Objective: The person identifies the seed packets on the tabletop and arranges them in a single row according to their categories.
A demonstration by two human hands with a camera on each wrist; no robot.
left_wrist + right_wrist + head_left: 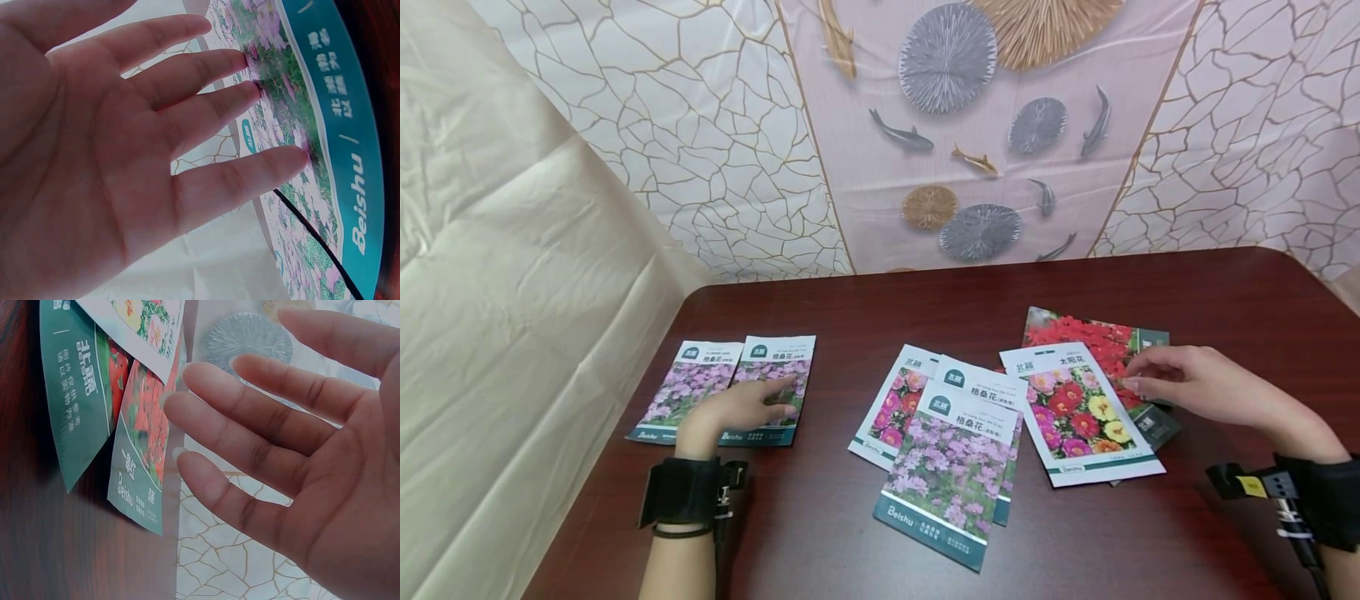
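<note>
My left hand (733, 408) has its fingers extended, the fingertips on a purple-flower seed packet (782, 354) at the table's left. Beside that one lies a matching seed packet (688, 392), partly hidden by the hand. Over on the right, my right hand (1187, 382) hovers with loosely bent fingers and nothing in them, fingertips close to a red-flower seed packet (140, 434). A white-bordered packet with mixed-colour flowers (1078, 417) overlaps the red one, and a second red-flower packet (75, 406) shows underneath in the right wrist view.
Mid-table, a purple-flower packet (947, 475) lies on another purple packet (981, 382) and partly over a pink-flower packet (891, 412). All rest on a dark reddish-brown table (820, 517). Patterned cloth (737, 142) hangs behind, and pale cloth (512, 292) hangs at left.
</note>
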